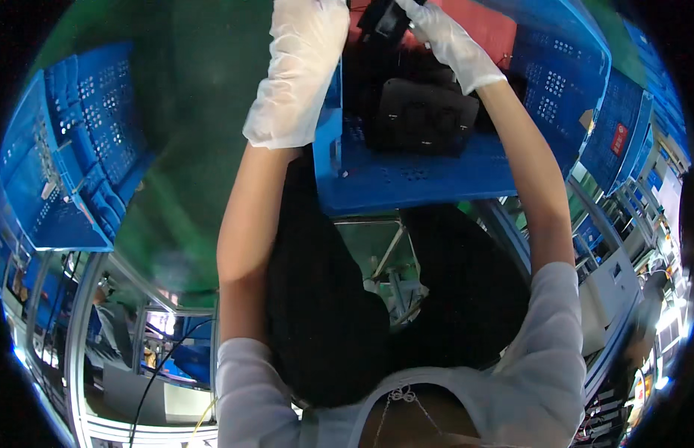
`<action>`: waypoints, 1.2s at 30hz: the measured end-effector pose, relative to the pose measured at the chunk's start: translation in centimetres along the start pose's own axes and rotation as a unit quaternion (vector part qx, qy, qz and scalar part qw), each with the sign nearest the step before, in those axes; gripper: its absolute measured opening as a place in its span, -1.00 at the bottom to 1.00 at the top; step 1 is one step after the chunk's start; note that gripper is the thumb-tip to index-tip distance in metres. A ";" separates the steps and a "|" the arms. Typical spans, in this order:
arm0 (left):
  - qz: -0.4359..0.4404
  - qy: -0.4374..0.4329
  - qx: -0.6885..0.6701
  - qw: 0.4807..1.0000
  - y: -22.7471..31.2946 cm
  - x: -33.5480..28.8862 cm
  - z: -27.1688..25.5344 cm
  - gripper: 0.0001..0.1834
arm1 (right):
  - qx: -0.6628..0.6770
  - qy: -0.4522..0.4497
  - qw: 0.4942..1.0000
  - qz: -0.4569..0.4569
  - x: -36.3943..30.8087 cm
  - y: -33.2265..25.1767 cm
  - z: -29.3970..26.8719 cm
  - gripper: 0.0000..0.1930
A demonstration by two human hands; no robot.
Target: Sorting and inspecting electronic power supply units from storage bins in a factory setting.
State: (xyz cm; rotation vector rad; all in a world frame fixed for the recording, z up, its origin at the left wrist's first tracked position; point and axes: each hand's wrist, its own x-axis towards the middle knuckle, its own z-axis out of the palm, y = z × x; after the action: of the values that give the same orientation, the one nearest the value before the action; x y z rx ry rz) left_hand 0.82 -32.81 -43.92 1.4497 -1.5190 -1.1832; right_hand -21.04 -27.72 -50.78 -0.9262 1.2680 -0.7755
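A white glove covers my left hand [311,52], which reaches up beside the left wall of a blue crate [436,190]. Its fingers are cut off by the upper edge of the picture, so their hold cannot be told. My right hand [445,39], gloved too, is over the crate with its fingers closed at the right side of a black plastic part [386,21]. That part is tilted and partly out of the picture. Below it in the crate lies a black box-shaped housing [425,116] with small light marks. Other dark pieces around it blend together.
A red surface [489,26] shows at the far side of the crate. Another blue perforated crate [85,149] stands at the left over a green floor [186,149]. More blue crates [619,127] and metal frames are at the right. A person [108,328] is at the lower left.
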 end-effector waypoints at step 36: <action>0.004 0.011 0.133 0.991 -1.4 -1.2 -2.3 -0.44 | -0.521 -0.060 0.847 0.083 7.3 5.2 7.1 -0.62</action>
State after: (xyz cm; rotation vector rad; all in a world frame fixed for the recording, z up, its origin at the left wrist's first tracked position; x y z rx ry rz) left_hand 3.58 -31.91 -44.39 1.6202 -1.7160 -0.9829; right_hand -13.04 -30.90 -58.24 -1.6564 1.6326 0.2007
